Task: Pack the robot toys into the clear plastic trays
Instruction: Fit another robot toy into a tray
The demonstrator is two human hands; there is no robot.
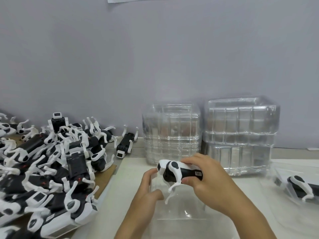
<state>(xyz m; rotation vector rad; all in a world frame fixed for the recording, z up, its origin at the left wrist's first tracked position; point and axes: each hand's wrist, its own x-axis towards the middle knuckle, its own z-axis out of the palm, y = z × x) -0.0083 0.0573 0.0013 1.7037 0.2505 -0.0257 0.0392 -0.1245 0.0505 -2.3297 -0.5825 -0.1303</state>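
A grey wall (155, 57) fills the upper half of the frame, and below it a pale worktop (127, 190) runs across the lower half. A big heap of robot toys (48, 169), black bodies with white legs sticking out every way, covers the lower left, lying partly on brown cardboard (105, 178). Two stacks of clear plastic trays (240, 135) stand at centre right against the wall, the left stack (170, 133) shorter. At the right edge another toy (303, 188) appears to sit in a tray already. In the lower centre a single clear tray (181, 219) lies flat on the worktop, directly beneath both hands. The right hand (212, 180) curls over and grips the rear of the robot toy (177, 171), which is held just above the tray with its long axis running left to right, white head toward the left. The left hand (148, 187) sits at the head end with fingers curled, seemingly holding the tray's near-left edge, though that contact is hard to make out. The toy is black with a white head, white bent legs and a small label on its back end; one leg hangs down toward the tray. Seating it likely means lowering it straight down.
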